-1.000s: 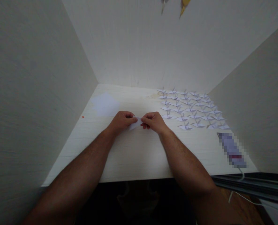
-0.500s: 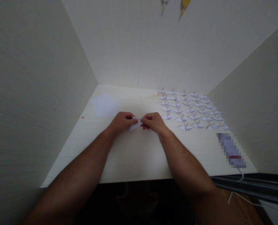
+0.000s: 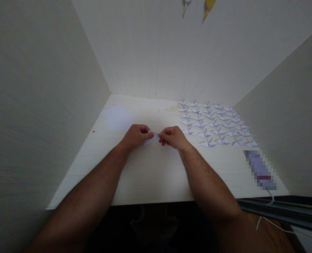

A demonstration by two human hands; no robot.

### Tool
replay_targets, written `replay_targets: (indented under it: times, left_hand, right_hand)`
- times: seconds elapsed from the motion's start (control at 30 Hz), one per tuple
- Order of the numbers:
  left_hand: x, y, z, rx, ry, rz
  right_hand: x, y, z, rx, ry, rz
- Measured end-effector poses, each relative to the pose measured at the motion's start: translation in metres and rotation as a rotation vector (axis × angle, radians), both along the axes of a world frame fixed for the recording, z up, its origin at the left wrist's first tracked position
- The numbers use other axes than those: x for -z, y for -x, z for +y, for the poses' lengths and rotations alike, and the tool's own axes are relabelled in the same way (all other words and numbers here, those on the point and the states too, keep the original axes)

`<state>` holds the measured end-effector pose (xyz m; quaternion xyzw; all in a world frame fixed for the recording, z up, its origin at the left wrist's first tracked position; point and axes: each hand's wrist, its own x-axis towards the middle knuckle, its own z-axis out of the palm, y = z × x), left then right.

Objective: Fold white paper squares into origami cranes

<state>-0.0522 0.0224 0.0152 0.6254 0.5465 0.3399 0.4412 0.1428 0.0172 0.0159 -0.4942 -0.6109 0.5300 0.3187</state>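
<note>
A small folded piece of white paper (image 3: 151,137) is held above the white table between my two hands. My left hand (image 3: 138,136) pinches its left part, thumb on top. At the paper's right end, the thumb and forefinger of my right hand (image 3: 173,136) close on the tip, with the other fingers curled below. The paper's exact fold is too small and dim to make out. To the right of my hands stand several white paper cranes (image 3: 212,124) in rows. Left of my hands lie flat white paper sheets (image 3: 119,117).
The white table (image 3: 150,182) has walls on its left, back and right. A pixelated, phone-like device (image 3: 259,169) with a cable (image 3: 271,198) lies near the right edge. A small orange speck (image 3: 93,131) is at the left. Two hooks, one yellow (image 3: 208,6), hang on the back wall.
Both hands stay at nearly the same place. The paper has tilted a little between them, and less of its lower left part shows. The view has shifted slightly.
</note>
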Motion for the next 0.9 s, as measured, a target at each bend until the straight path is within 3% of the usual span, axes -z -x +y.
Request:
replay_targets:
  times: [0.2,0.43,0.77,0.9]
  left_hand:
    - [-0.002,0.001,0.001,0.019,-0.005,0.045]
    - [0.001,-0.001,0.0,0.133,-0.015,0.098]
    - [0.004,-0.003,0.0,0.167,-0.071,0.109]
    - [0.003,-0.007,-0.002,0.081,-0.086,0.061]
  right_hand:
    - [0.007,-0.002,0.002,-0.026,-0.041,-0.071]
    - [0.012,0.002,0.001,0.041,-0.323,-0.184]
    - [0.011,0.008,-0.003,0.101,-0.317,-0.156]
    - [0.011,0.011,-0.003,0.174,-0.344,-0.122]
